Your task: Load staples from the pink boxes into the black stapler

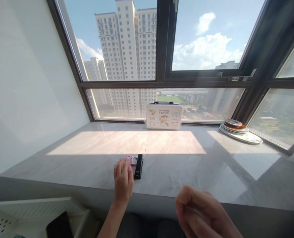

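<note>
Though the box (133,160) lies left of the stapler (138,167), the left hand (123,178) isn't yet off, grip unclear; right hand (199,208) curled closed

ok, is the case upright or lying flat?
Upright: the case stands on its narrow edge on the ledge, handle on top, printed face toward the camera.

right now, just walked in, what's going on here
A person's left hand is at a small box on the ledge, its fingers over the box's left part. A black stapler lies just right of the box. The right hand is curled, apart from both; whether it holds anything can't be told. Farther back, a case stands by the window, with plates stacked at the right.
</note>
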`<state>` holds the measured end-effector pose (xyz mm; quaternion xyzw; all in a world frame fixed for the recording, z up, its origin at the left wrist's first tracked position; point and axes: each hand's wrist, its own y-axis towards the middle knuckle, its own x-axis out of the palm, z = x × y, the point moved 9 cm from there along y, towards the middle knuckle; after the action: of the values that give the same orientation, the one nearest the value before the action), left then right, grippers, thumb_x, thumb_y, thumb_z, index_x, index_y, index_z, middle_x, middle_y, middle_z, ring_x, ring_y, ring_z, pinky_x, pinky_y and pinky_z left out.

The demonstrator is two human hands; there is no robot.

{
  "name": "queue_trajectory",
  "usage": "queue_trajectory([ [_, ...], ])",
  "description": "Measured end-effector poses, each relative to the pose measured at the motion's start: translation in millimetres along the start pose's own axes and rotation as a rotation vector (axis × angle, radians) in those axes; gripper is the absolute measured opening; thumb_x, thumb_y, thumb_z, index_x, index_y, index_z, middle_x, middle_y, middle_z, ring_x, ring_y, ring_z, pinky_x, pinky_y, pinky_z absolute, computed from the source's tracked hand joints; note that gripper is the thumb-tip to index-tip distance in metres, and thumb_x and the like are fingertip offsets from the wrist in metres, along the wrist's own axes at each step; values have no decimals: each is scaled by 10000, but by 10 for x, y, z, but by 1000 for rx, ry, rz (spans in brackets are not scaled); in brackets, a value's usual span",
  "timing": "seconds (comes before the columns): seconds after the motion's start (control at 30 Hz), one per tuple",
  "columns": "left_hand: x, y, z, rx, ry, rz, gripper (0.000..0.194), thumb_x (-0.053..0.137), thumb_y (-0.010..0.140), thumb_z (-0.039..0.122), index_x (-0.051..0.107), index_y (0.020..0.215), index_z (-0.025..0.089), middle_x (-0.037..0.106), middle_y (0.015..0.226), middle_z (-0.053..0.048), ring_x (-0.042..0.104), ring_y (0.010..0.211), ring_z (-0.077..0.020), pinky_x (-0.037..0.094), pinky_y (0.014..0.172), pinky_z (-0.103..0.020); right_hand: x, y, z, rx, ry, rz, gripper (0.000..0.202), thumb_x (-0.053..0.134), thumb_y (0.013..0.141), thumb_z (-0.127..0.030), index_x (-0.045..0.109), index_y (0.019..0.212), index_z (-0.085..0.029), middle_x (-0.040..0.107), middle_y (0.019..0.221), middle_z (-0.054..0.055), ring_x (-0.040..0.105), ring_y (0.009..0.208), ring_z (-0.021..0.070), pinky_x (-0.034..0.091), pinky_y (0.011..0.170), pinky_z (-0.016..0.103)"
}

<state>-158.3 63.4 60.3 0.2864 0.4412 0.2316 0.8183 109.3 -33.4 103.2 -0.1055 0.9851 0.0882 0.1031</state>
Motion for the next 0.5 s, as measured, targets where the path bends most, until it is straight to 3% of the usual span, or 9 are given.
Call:
queue_trajectory([
  [0.07,109,-102,352,64,-28,-89,415,317,1026,253,503,1396,274,501,1441,-69,386,1401,-275,309,1183,-510,-115,358,246,22,-234,36,385,418,962,-515,675,1162,-309,707,841,66,656,787,226,503,770,394],
  [0.13,419,-224,788,215,-76,-306,444,315,1018,246,484,1425,297,528,1425,-60,466,1336,-260,379,1136,-471,-254,682,581,28,-471,96,482,392,954,-460,572,1356,-265,689,1191,96,643,1056,249,461,975,418],
  [0.2,744,-292,1054,290,-77,-451,467,342,1011,269,442,1466,293,512,1458,-54,469,1337,-244,387,1134,-433,-334,925,965,64,-724,105,581,399,941,-415,451,1488,-227,509,1484,91,422,1394,261,304,1153,413],
  [0.27,1029,-258,1077,262,-17,-499,495,384,1000,329,418,1490,267,461,1515,-67,406,1399,-260,335,1172,-446,-372,1073,1276,115,-947,102,613,374,957,-413,361,1548,-251,365,1595,35,211,1508,264,152,1217,446],
  [0.33,1238,-181,946,194,56,-497,523,402,989,389,424,1490,238,419,1551,-87,323,1455,-292,264,1202,-497,-390,1146,1440,156,-1075,124,609,328,983,-438,305,1571,-279,275,1635,-3,123,1530,271,75,1224,481],
  [0.4,1345,-121,786,137,104,-469,536,396,987,421,434,1484,223,397,1566,-99,262,1484,-312,207,1213,-540,-378,1174,1481,167,-1130,148,603,288,1001,-461,270,1581,-296,226,1648,-19,103,1532,277,48,1219,500],
  [0.5,1371,-99,649,103,126,-422,535,391,988,438,438,1477,224,385,1574,-104,237,1493,-316,172,1217,-556,-346,1182,1458,150,-1154,159,601,262,1009,-480,244,1587,-312,209,1652,-29,103,1532,275,44,1215,504],
])
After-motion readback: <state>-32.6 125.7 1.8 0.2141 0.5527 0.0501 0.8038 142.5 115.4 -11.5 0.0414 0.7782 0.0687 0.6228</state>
